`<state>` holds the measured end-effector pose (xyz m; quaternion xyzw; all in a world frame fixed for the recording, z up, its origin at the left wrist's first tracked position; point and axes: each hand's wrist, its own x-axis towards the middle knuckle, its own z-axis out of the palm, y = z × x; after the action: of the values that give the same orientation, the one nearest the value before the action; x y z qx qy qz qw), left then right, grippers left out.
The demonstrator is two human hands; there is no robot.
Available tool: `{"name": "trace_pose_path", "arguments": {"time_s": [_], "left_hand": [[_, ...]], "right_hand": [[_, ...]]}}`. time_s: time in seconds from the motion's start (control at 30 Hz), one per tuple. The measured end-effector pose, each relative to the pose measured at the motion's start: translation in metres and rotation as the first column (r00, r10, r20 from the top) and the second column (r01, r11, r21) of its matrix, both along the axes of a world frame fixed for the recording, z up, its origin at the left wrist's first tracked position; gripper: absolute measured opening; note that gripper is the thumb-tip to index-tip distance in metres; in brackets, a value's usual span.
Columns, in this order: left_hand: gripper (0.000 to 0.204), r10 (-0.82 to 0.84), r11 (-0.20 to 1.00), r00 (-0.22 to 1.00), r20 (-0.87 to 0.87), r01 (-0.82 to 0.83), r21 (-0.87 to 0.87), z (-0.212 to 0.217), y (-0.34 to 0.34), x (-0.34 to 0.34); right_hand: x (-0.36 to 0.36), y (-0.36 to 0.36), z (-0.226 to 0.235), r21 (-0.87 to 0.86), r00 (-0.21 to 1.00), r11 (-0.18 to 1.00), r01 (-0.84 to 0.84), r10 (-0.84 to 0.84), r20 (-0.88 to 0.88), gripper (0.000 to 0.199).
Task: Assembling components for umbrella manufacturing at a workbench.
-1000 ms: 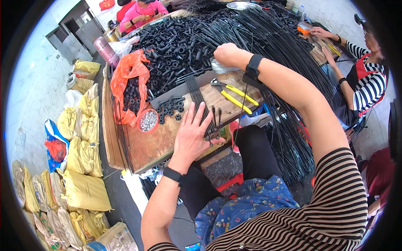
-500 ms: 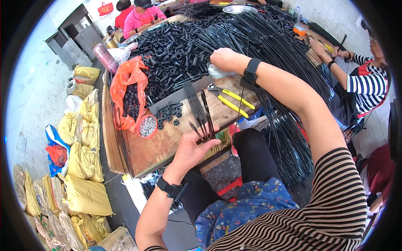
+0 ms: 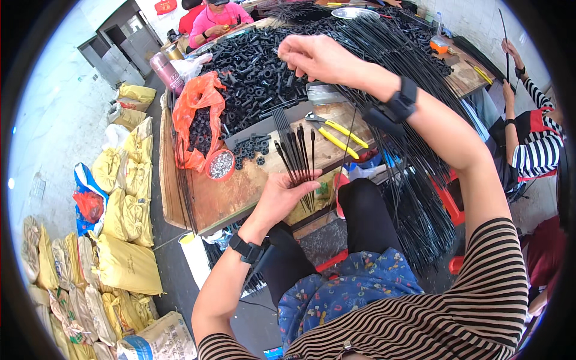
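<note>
My left hand (image 3: 279, 195) is closed around several thin black rods (image 3: 298, 157), which fan out upward over the table's front edge. Raised above the heap of black plastic parts (image 3: 258, 72) is my right hand (image 3: 321, 59). Its fingers are bent together, and whatever they may pinch is too small to make out. Just below it sits a small clear tray (image 3: 324, 95) of fine pieces. Pliers (image 3: 337, 135) with yellow handles lie on the wood to the right of the rods. Small round black pieces (image 3: 249, 149) are scattered left of the rods.
A red dish (image 3: 220, 164) of small silvery pieces stands beside an orange plastic bag (image 3: 198, 114). Long black rods (image 3: 414, 78) cover the table's right side. Yellow sacks (image 3: 123, 261) line the floor at left. Co-workers sit at the far side and at right.
My right hand has lifted away from the clear tray. The rods in my left hand are spread wider. At right, a co-worker's hands have moved and now hold up a black rod.
</note>
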<state>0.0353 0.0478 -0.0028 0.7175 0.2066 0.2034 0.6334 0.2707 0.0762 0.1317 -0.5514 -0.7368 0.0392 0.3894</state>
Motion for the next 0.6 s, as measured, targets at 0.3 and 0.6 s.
{"name": "trace_pose_path", "arguments": {"time_s": [0.3,0.6], "left_hand": [[0.017,-0.017,1.000,0.998,0.062,0.016,0.013,0.007,-0.005,0.001],[0.018,0.154,0.988,0.946,0.284,-0.146,-0.051,0.084,-0.007,-0.002]], "right_hand": [[-0.020,-0.124,0.076,-0.396,0.988,0.908,-0.138,0.156,0.013,0.017],[-0.041,-0.136,0.046,-0.272,0.971,0.939,-0.211,0.233,0.053,0.014]]}}
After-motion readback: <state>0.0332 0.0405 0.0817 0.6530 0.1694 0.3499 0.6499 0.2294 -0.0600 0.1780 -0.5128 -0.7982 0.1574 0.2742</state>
